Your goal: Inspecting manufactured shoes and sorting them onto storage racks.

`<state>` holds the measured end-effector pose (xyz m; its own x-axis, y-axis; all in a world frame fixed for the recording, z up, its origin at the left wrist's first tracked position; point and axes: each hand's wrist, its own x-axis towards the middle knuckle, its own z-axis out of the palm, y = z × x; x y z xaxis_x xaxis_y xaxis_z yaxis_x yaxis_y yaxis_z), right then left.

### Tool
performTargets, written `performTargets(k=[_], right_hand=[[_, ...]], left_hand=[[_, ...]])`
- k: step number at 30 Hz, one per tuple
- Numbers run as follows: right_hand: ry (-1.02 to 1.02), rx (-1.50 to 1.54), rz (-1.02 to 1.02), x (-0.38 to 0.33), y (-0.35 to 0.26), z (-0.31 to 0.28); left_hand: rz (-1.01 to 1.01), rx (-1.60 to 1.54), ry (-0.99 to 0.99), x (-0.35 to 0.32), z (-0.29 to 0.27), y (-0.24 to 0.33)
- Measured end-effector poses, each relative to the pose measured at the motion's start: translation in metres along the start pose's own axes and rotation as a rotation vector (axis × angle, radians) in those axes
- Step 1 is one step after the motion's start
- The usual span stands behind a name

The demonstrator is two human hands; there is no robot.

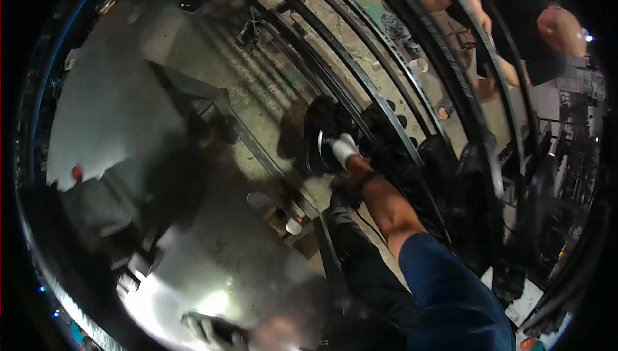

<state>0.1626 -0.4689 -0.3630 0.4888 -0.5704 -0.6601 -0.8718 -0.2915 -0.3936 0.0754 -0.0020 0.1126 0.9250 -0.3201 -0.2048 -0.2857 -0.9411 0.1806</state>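
A: Where is your right hand (344,149)?

B: Your right arm runs up from the lower right, blue sleeve on the upper arm, bare forearm above it, a dark band at the wrist. The hand wears a white glove and sits against a dark rounded part (320,138) just left of the long black metal bars (386,87) that curve across the middle of the view.

A: And its fingers?

B: They look curled together around the edge of that dark part, but the view is dim and blurred, so you cannot tell for sure whether they grip it or only press on it.

A: The left hand (273,333)?

B: It shows as a blur at the bottom edge, low and left of centre. You cannot tell how its fingers stand, nor whether it holds anything.

A: What lies around?

B: A grey concrete floor (116,106) to the left, with a narrow steel beam (257,151) crossing it. Another person (515,23) in a dark shirt stands at the upper right, behind the bars, well apart from your hands.
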Motion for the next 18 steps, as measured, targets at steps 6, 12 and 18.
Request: performTargets(k=[6, 12, 18], right_hand=[[0.345, -0.450, -0.144, 0.174, 0.042, 0.030], [0.588, 0.496, -0.160, 0.172, 0.026, -0.027], [-0.054, 0.560, -0.576, -0.094, -0.109, -0.110]], left_hand=[[0.050, -0.047, 0.157, -0.002, 0.024, -0.005], [0.068, 0.010, 0.081, 0.022, 0.027, 0.018], [0.048, 0.124, 0.117, 0.017, 0.000, 0.014]])
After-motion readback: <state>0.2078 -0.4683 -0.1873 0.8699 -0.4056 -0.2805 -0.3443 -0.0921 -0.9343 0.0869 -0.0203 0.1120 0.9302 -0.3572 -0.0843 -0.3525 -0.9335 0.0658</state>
